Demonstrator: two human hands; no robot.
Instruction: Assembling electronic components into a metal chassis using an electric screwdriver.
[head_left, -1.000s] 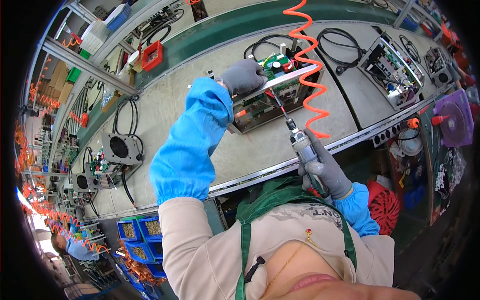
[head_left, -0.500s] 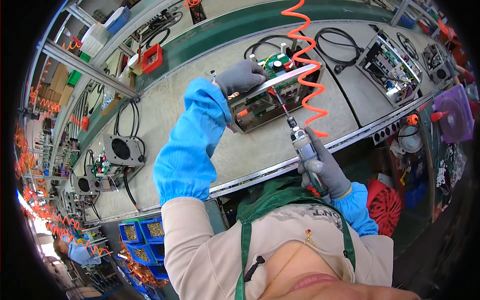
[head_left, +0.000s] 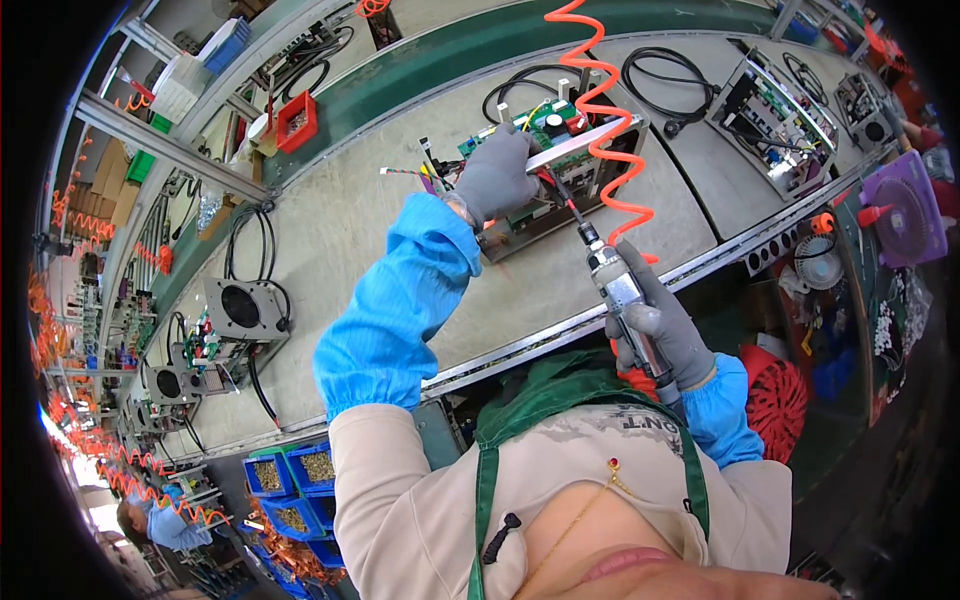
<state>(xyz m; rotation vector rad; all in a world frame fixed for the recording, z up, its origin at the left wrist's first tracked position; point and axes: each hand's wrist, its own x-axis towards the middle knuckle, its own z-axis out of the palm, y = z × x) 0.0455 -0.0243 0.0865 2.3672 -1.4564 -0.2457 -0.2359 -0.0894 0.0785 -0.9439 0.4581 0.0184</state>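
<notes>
My right hand [head_left: 668,325], in a grey glove, is wrapped round a silver air screwdriver [head_left: 622,288]. Its thin bit points up and away, ending at the near side of an open metal chassis [head_left: 533,232]. Inside the chassis lies a green circuit board [head_left: 545,128] with black and white parts and wires. My left hand [head_left: 500,172], also gloved, grips the chassis over its left part; its fingertips are partly hidden. Loose coloured wires [head_left: 425,172] stick out beside that hand. An orange coiled hose [head_left: 628,165] hangs in front of the chassis's right end.
Further right on the grey bench sits another open chassis [head_left: 775,125], near a black cable coil [head_left: 668,82]. Units with round fans [head_left: 245,305] stand at the left. A red bin [head_left: 297,122] is at the far side; blue bins [head_left: 312,465] of small metal parts are at lower left.
My left hand has moved right and nearer along the chassis, uncovering wires at its left end. My right hand and the screwdriver have shifted slightly right and nearer.
</notes>
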